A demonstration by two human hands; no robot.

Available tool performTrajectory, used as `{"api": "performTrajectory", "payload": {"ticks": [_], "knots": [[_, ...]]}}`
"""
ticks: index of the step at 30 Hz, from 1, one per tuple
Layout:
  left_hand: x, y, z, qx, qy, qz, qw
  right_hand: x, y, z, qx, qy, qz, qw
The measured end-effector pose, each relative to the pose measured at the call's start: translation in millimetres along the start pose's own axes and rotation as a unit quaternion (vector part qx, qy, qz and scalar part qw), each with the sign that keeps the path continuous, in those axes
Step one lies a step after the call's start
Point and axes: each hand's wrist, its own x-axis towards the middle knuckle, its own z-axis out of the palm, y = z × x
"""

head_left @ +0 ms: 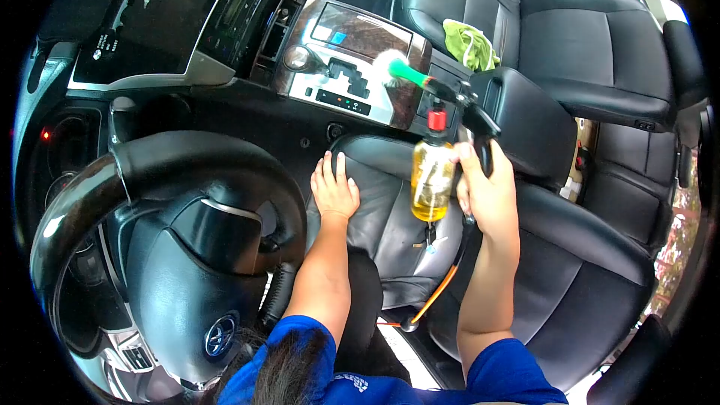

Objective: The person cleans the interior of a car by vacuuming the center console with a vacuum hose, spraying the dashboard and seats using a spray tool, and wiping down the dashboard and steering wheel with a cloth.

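Note:
My right hand (489, 187) is wrapped around the black handle of an air cleaning gun (480, 116). Its green nozzle cone (407, 71) points left over the centre console, and its tip is blurred white. Beneath the gun hangs a clear bottle (433, 184) of yellow liquid with a red neck. An orange and black hose (437, 292) runs down from the handle. My left hand (335, 189) lies flat, fingers stretched, on the front of the black leather driver's seat (390, 210), with nothing in it.
Ahead is the console panel (382, 105) with the gear lever (300, 58). The steering wheel (180, 154) stands at the left. A green cloth (470, 45) lies on the passenger seat (442, 0). The armrest box (532, 124) sits right of the gun.

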Motion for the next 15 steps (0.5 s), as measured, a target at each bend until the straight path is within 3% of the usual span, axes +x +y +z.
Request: {"api": "performTrajectory", "payload": {"ticks": [3,6,7,13,15], "knots": [[-1.0,0.2,1.8,0.001,0.002,-0.001,1.0,-18.8,15.2,-7.3,-0.056,0.05,-0.005,0.997],[0.1,1.9,0.7,0.004,0.006,0.0,1.0,-41.0,13.3,-6.6,-0.061,-0.027,0.009,0.998],[-0.2,2.2,0.9,0.008,0.007,-0.002,1.0,-44.2,10.6,-8.3,-0.051,-0.05,0.058,0.996],[0.9,5.2,-0.5,0.012,0.005,-0.004,1.0,-23.3,10.3,33.0,-0.053,-0.072,0.004,0.996],[0.7,4.5,-0.3,0.011,0.005,-0.003,1.0,-13.6,14.1,45.0,-0.037,-0.074,-0.067,0.994]]}}
